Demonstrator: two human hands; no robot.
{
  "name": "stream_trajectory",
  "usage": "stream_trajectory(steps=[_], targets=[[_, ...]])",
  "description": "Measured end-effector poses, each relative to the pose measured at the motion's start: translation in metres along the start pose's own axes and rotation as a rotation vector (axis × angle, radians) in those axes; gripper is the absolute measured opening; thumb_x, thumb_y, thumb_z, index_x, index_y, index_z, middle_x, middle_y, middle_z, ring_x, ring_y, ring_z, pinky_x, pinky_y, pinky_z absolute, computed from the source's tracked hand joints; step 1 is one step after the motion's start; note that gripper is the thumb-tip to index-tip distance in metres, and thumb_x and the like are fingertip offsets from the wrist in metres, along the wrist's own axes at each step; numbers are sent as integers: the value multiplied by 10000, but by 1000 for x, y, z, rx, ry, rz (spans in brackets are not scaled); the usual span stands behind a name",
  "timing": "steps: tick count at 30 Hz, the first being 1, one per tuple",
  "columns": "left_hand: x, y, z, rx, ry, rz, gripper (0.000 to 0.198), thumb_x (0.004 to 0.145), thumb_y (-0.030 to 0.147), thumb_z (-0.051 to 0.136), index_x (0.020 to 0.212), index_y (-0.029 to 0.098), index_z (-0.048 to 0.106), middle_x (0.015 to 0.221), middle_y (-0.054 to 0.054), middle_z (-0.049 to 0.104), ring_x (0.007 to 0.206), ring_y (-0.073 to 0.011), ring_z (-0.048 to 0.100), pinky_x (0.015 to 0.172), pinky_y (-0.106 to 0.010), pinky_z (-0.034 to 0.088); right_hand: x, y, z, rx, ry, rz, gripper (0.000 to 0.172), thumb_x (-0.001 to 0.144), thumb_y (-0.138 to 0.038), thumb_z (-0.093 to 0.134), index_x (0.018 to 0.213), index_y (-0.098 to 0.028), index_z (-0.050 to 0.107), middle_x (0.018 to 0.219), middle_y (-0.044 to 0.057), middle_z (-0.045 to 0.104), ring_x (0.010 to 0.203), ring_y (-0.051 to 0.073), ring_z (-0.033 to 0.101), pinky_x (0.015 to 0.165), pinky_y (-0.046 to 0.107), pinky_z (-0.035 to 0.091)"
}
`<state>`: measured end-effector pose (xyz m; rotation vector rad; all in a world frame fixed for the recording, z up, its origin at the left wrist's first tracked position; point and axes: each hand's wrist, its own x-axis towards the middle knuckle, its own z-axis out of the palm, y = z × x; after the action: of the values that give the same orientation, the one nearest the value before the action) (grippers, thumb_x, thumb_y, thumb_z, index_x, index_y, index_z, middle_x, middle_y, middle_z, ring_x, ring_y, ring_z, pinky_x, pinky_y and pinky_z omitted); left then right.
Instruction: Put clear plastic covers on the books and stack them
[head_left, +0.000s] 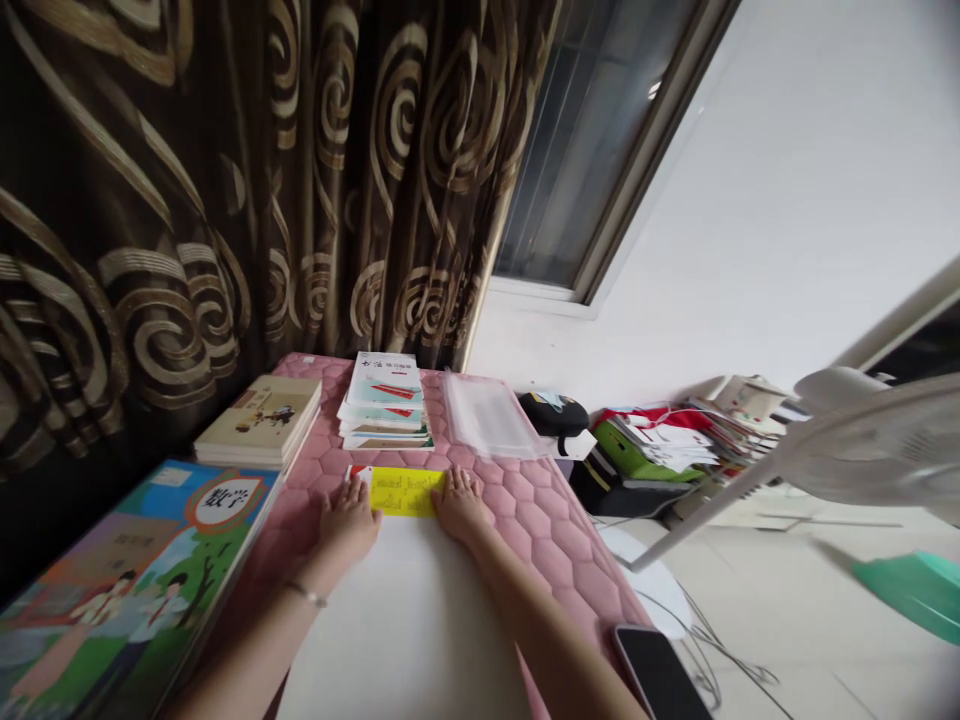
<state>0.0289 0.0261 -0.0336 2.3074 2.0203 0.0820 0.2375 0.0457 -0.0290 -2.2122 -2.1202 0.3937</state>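
A yellow printed strip (405, 491) with small text and a red corner lies across the far end of a large white sheet (405, 620). Whether strip and sheet are one piece, I cannot tell. My left hand (350, 515) rests flat, fingers stretched, over the strip's left end. Opposite it, my right hand (461, 500) lies with extended fingers on the right end. Neither hand grips anything. Just beyond the strip is a small stack of booklets (384, 400) with white and light-blue covers.
Pink quilted padding (517, 500) covers the table. Colourful textbooks (142, 580) and beige books (259, 418) are stacked at left. Clear plastic sleeves (491, 415) lie at the back right, a phone (660, 675) at the near right edge. A white fan (862, 440) stands beside the table.
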Motion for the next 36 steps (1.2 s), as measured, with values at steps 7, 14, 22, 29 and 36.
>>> stream_trajectory(steps=[7,14,22,29,36], targets=[[-56,-19,8,-1,222,-24,521,956,377,363,1312,84,606,1389,-192,581,1254,-326,554,1052,-458,424,-1,-54,-3,-37,124,-77,551,925,-342,459,1391,-51,504,1509,239,391,1376,358,383,1105,467,320],[-56,-17,8,-80,228,-58,464,942,359,417,1259,107,644,1323,-167,624,1176,-309,586,1030,-454,436,23,-133,25,96,120,-161,545,810,-575,634,1155,-154,669,1149,150,689,1060,296,645,895,369,480],[-56,-20,13,-136,224,-54,436,941,351,438,1263,130,631,1292,-159,631,1208,-283,567,1061,-433,411,65,-149,13,71,87,-71,390,891,-495,563,1069,-181,712,1059,157,741,1003,291,691,871,363,457],[-57,-19,13,-138,208,-85,457,931,349,457,1290,115,615,1352,-166,603,1241,-286,552,1073,-429,409,27,-137,29,86,112,-177,512,822,-496,665,1170,-124,609,1138,182,704,1099,305,639,955,398,395],[-58,-17,5,-134,168,-79,440,941,334,452,1275,105,625,1344,-180,602,1233,-300,553,1062,-449,410,37,-133,20,113,69,-127,562,730,-588,716,1092,-161,667,1047,125,742,1024,292,673,930,384,405]])
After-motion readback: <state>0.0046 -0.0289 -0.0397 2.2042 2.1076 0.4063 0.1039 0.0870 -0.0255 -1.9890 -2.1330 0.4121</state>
